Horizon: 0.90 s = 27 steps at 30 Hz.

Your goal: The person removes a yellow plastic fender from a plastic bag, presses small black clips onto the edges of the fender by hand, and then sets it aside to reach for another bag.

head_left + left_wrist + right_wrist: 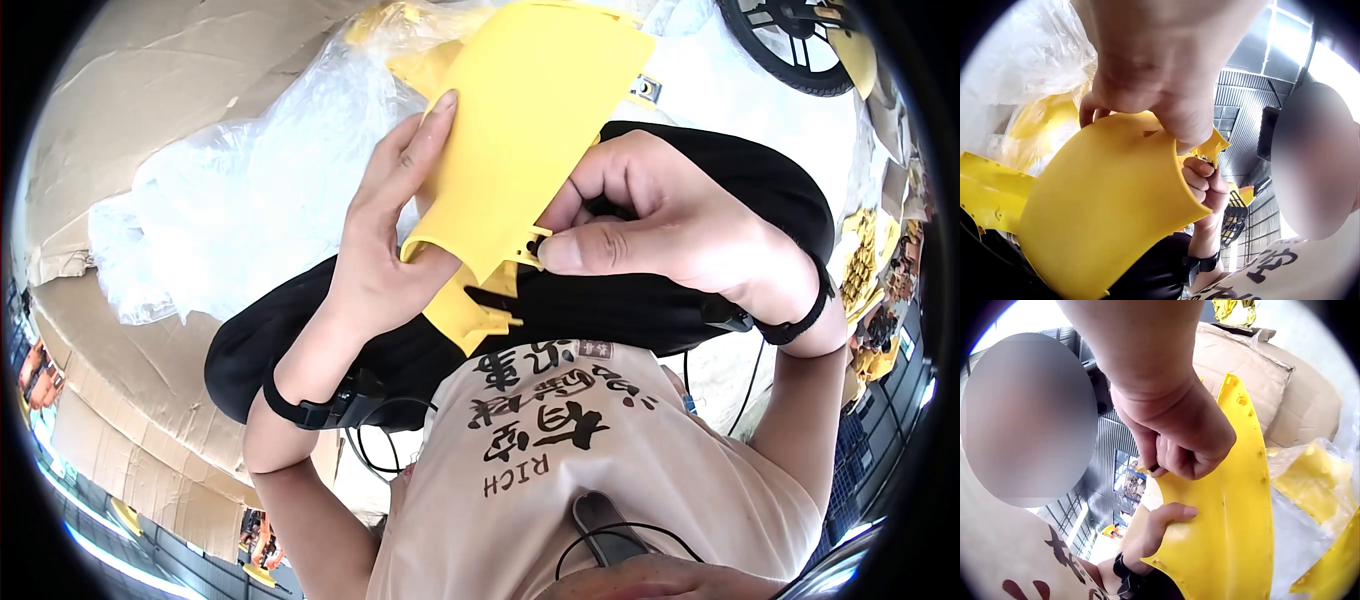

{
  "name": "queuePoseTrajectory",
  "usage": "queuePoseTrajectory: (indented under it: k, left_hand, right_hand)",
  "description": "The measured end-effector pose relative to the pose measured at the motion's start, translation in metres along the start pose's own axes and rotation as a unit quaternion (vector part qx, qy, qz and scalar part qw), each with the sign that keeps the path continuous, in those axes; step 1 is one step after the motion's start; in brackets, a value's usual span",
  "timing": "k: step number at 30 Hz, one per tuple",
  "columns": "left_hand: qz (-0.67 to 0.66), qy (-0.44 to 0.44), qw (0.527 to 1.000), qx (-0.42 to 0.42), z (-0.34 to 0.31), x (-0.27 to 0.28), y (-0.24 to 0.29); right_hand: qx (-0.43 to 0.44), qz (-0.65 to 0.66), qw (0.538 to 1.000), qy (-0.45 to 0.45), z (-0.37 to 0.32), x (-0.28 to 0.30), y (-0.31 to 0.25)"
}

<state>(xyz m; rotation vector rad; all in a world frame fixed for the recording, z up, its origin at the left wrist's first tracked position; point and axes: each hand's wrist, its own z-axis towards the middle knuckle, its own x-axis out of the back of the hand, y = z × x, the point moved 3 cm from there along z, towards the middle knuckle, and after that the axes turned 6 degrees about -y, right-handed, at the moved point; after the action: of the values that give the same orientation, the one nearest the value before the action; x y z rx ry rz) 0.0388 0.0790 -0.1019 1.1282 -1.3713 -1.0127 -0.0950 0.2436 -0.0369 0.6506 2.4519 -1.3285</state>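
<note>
A curved, glossy yellow plastic panel [540, 110] is held up over the lap. My left hand [375, 240] grips its left side, with the thumb lying on the inner face in the right wrist view. At the panel's lower edge is a small tab with holes, where my right hand [670, 215] pinches a small dark piece [541, 241] between thumb and curled fingers. That piece is mostly hidden by the fingertips, so I cannot tell its kind. Small pegs line the inner face of the panel [1229, 500] in the right wrist view.
Clear plastic wrap [260, 210] lies on the left over cardboard [130, 110]. Another yellow panel [997, 194] is beside the lap in the left wrist view. A black wheel [790, 45] stands at the upper right. Thin black cables [370, 450] hang near the left forearm.
</note>
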Motion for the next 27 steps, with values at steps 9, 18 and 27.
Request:
queuePoseTrajectory:
  k: [9,18,27]
  left_hand:
    - [-0.123,0.112,0.986,0.025,0.005,0.003,0.012]
    - [-0.001,0.124,0.992,-0.019,0.002,0.007,0.007]
    - [0.014,0.098,0.992,-0.073,0.002,0.001,0.006]
  right_hand:
    - [0.146,-0.071,0.986,0.028,0.004,-0.009,0.001]
    - [0.184,-0.111,0.975,0.059,0.003,-0.011,0.004]
    - [0.149,-0.156,0.976,0.022,0.001,-0.009,-0.008]
